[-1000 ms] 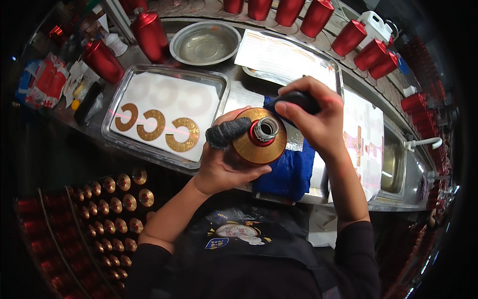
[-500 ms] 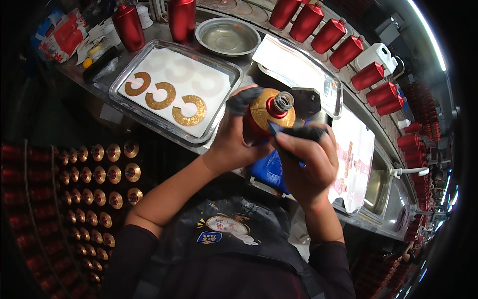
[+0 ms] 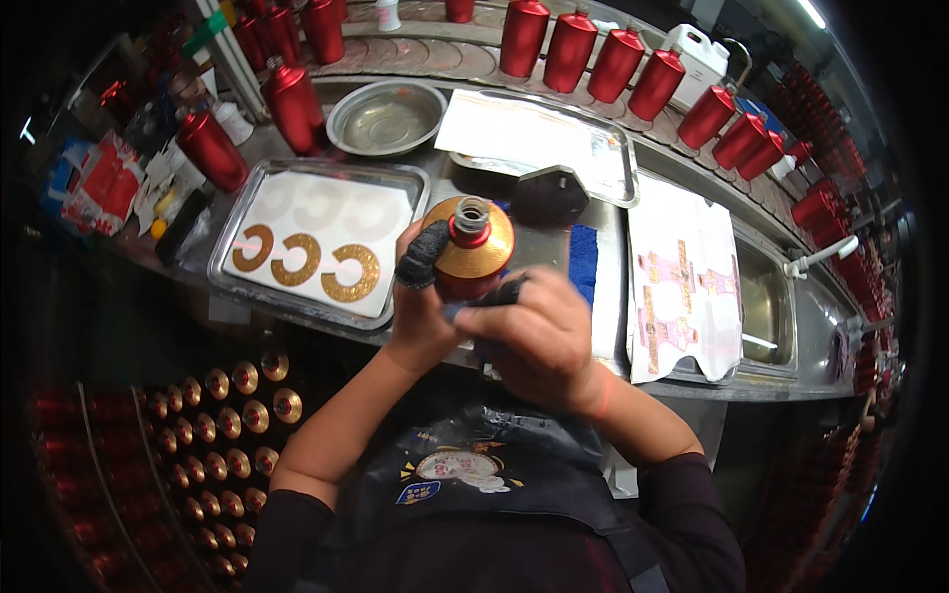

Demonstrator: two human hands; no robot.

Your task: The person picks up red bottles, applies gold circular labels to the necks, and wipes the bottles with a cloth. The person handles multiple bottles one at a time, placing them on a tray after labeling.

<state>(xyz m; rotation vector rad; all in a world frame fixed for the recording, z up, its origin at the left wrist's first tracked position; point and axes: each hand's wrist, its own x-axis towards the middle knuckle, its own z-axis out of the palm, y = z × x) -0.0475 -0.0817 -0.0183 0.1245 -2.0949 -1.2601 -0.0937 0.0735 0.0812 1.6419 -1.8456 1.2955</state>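
In the middle of the view my left hand (image 3: 420, 311) grips a red bottle (image 3: 465, 287) around its body. The bottle tilts with its open, clear threaded neck towards me, and a gold ring-shaped label (image 3: 486, 259) covers its shoulder. Black covers wrap some fingertips on both hands. My right hand (image 3: 544, 341) is closed, slightly blurred, against the bottle's near side. A small blue scraper-like piece (image 3: 453, 311) barely shows at its fingertips; most of it is hidden. To the left, a metal tray (image 3: 225, 247) holds a white sheet with gold C-shaped labels (image 3: 297, 259).
Red bottles (image 3: 568, 54) line the conveyor behind the bench. A metal basin (image 3: 386, 117), a second tray (image 3: 633, 188) with white sheets, a black block (image 3: 552, 193) and a blue cloth (image 3: 583, 262) lie beyond my hands. A sink (image 3: 786, 296) is at right; gold-topped bottles (image 3: 227, 425) stand lower left.
My head view has shifted. The bottle has turned more upright in my left hand. My right hand has moved from the gold label's front down to the bottle's near side.
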